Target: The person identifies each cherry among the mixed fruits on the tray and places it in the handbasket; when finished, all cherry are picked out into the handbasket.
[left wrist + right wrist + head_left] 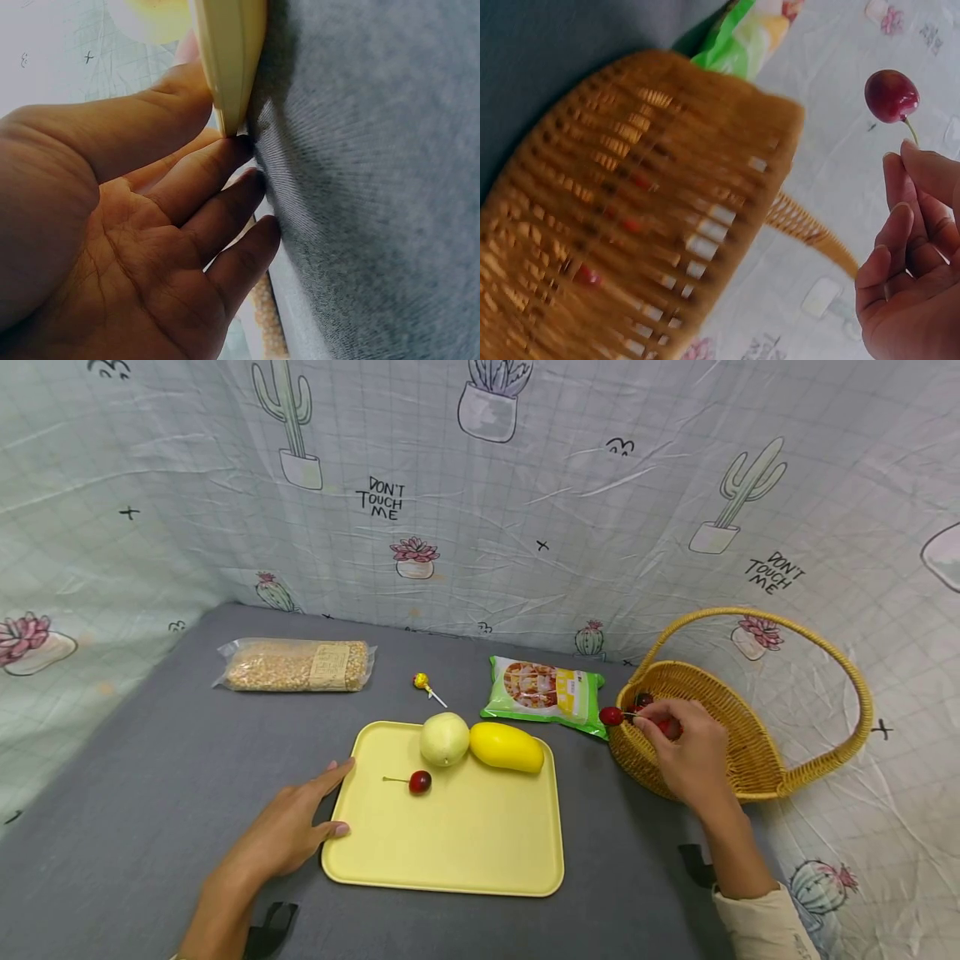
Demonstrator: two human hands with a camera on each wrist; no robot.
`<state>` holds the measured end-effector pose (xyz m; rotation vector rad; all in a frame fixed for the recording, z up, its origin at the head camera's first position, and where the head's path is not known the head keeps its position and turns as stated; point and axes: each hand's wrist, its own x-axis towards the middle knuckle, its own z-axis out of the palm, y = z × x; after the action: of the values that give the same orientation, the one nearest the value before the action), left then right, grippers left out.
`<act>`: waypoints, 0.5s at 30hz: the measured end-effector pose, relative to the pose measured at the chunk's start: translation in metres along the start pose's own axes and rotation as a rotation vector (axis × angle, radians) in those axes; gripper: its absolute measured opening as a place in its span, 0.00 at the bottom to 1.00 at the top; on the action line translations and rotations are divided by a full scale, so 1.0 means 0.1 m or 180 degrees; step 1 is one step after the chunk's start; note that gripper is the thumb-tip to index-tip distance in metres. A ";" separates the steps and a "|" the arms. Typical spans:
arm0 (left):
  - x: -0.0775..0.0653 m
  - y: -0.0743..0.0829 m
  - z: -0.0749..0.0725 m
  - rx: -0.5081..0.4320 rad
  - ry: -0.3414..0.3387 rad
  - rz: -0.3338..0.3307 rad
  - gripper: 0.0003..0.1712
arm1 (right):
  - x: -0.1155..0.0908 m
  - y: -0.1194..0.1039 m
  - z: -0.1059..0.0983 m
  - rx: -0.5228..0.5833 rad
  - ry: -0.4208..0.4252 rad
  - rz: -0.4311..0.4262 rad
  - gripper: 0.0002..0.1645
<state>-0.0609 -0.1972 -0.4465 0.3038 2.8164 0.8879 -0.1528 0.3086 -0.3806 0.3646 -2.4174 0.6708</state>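
Between thumb and fingertips, my right hand (pixel 686 747) pinches a dark red cherry (pixel 892 96) by its thin green stem. In the head view this hand is over the left side of a wicker basket (pixel 738 735), where more red cherries (pixel 643 700) show partly behind the fingers. My left hand (pixel 288 822) rests at the left edge of a yellow tray (pixel 450 852), its fingers extended and spread, thumb and index tip touching the rim. On the tray lie another cherry (pixel 420 782) with its stem pointing left, a pale round fruit (pixel 445 739) and a yellow oblong fruit (pixel 507 747).
Behind the tray are a clear bag of kernels (pixel 296 666), a yellow-wrapped lollipop (pixel 422 682) and a green-edged food packet (pixel 543 689) close to the basket. The basket's tall handle (pixel 862 693) arches up on the right. A patterned cloth (pixel 480 527) hangs behind the grey table.
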 end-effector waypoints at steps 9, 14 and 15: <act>-0.01 0.00 0.01 0.0004 0.0033 0.0019 0.53 | -0.02 0.26 -0.15 -0.0110 -0.0003 0.0263 0.06; -0.01 0.01 0.01 -0.0034 0.0041 0.0020 0.53 | -0.04 0.46 -0.19 -0.0295 -0.0068 0.0455 0.05; -0.01 0.01 0.00 -0.0043 0.0036 0.0017 0.53 | -0.04 0.50 -0.20 -0.0318 -0.0075 0.0471 0.05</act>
<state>-0.0592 -0.1965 -0.4461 0.3057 2.8199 0.9122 -0.1604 0.3615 -0.3883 0.1547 -2.5070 0.6092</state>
